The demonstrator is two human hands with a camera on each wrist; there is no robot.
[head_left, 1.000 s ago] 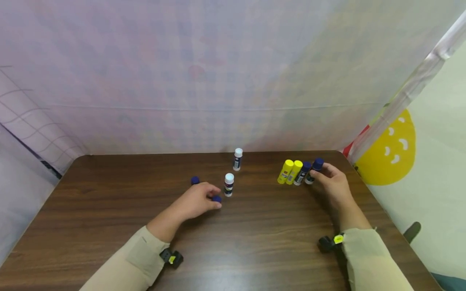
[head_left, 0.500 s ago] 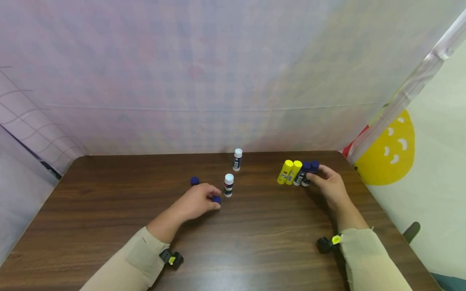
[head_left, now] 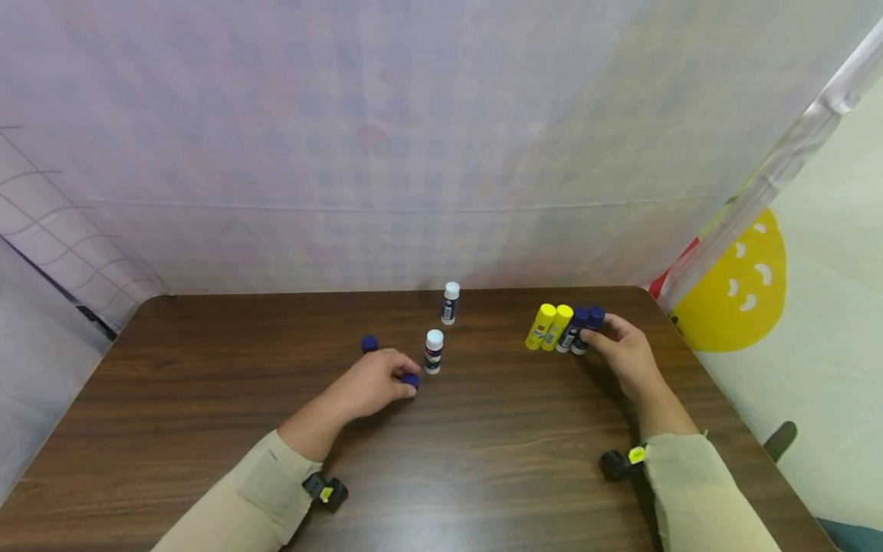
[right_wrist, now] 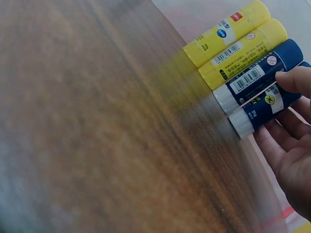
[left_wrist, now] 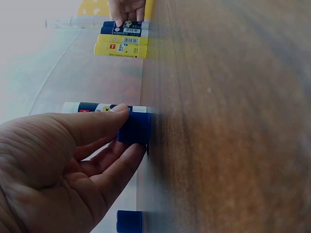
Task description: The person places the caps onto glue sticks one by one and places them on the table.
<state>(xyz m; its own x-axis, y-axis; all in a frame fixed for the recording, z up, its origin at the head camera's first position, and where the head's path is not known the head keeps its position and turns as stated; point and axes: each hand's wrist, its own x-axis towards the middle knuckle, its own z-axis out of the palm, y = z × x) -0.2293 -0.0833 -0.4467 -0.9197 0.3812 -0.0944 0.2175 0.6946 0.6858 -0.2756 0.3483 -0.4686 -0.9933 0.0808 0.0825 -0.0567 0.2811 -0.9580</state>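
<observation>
My left hand (head_left: 372, 381) pinches a small blue cap (left_wrist: 134, 127) between thumb and fingers, low at the tabletop. Just right of it stands a white-topped glue stick (head_left: 433, 354). Behind the left hand another blue cap (head_left: 369, 343) is partly hidden. With thumb and fingers my right hand (head_left: 626, 354) holds a dark blue glue stick (right_wrist: 262, 110) upright at the right end of a row. It stands against a second dark blue glue stick (right_wrist: 258, 76). Left of that are two yellow glue sticks, the inner one (right_wrist: 243, 53) and the outer one (right_wrist: 226, 34).
A second white-topped glue stick (head_left: 450, 304) stands near the back edge of the brown wooden table (head_left: 483, 460). A pale checked cloth (head_left: 345, 153) hangs behind the table. On the right is a white cloth with a yellow print (head_left: 741, 284).
My right hand has moved slightly left, bringing its dark blue glue stick from a small gap to right beside the other dark blue one. The left hand has stayed nearly still on the cap.
</observation>
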